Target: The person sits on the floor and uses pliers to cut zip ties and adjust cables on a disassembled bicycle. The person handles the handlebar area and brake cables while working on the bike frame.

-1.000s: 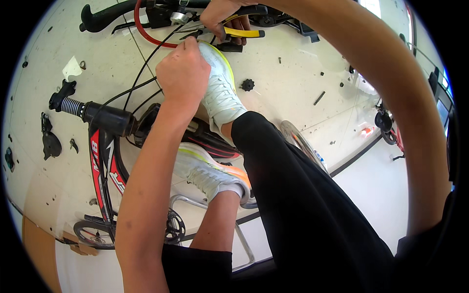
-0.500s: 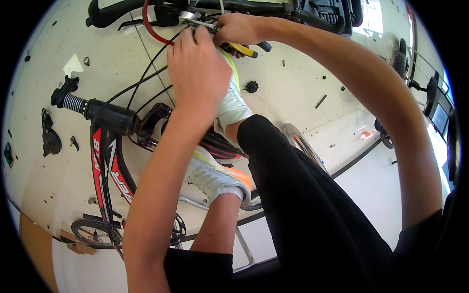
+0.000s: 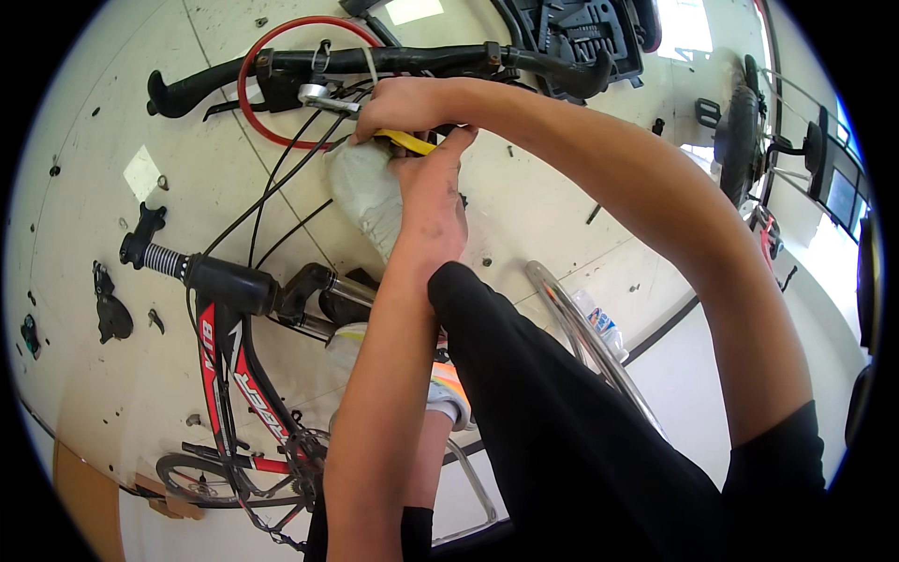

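Observation:
My right hand (image 3: 398,105) is closed around a hand tool beside the black handlebar (image 3: 412,60). The tool's yellow handle (image 3: 406,142) comes out below my fingers, and a round silver metal head (image 3: 321,96) shows to the left of them. My left hand (image 3: 435,192) is closed at the other end of the yellow handle, its fingers partly hidden behind the wrist and thumb. Black cables (image 3: 267,183) run from near the handlebar toward the bicycle frame (image 3: 217,375). Whatever the tool's jaws touch is covered by my right hand.
A red cable loop (image 3: 245,89) lies around the handlebar's left part. The suspension fork (image 3: 342,286) lies by my white shoes (image 3: 361,192). An open black tool case (image 3: 581,42) stands at the far right. Small bike parts (image 3: 112,314) are scattered on the floor at left.
My left hand has moved from the tool's silver end to its yellow handle, right of where it was. The right hand has shifted left and down slightly. The whole view has shifted, showing more handlebar.

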`<state>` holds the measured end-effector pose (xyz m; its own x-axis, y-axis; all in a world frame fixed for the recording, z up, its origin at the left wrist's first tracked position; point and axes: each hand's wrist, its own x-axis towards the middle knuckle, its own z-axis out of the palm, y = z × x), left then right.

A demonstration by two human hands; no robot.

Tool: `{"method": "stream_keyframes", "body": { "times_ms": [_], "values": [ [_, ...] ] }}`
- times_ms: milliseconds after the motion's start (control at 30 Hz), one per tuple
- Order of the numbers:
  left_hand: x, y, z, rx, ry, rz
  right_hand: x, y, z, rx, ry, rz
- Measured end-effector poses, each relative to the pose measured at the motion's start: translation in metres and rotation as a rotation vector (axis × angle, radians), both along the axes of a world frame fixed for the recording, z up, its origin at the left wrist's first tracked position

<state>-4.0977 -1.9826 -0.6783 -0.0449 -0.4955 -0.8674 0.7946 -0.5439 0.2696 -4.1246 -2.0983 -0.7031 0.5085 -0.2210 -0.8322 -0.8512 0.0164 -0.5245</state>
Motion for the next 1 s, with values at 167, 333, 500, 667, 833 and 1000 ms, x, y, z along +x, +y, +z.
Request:
{"method": "stream_keyframes", "body": {
  "times_ms": [167,333,500,667,833,1000],
  "values": [
    [-0.010,-0.008,-0.008,0.013,0.010,0.159,0.002,-0.005,0.001,0.044,0.072,-0.013],
    [-0.005,-0.012,-0.001,0.065,0.009,0.103,0.006,-0.004,0.002,0.106,0.070,-0.072],
    [-0.010,-0.011,-0.010,0.049,-0.138,0.049,-0.034,-0.007,0.018,0.477,0.030,-0.110],
    [0.011,0.001,-0.013,-0.124,-0.096,-0.178,-0.053,0.010,0.008,0.717,-0.041,-0.377],
    [0.063,-0.004,-0.007,-0.147,-0.185,-0.738,-0.043,0.026,0.011,0.544,-0.035,-0.615],
    [0.078,-0.007,0.005,0.031,-0.741,-0.488,-0.048,0.026,0.007,0.505,0.009,-0.534]
  ]
}}
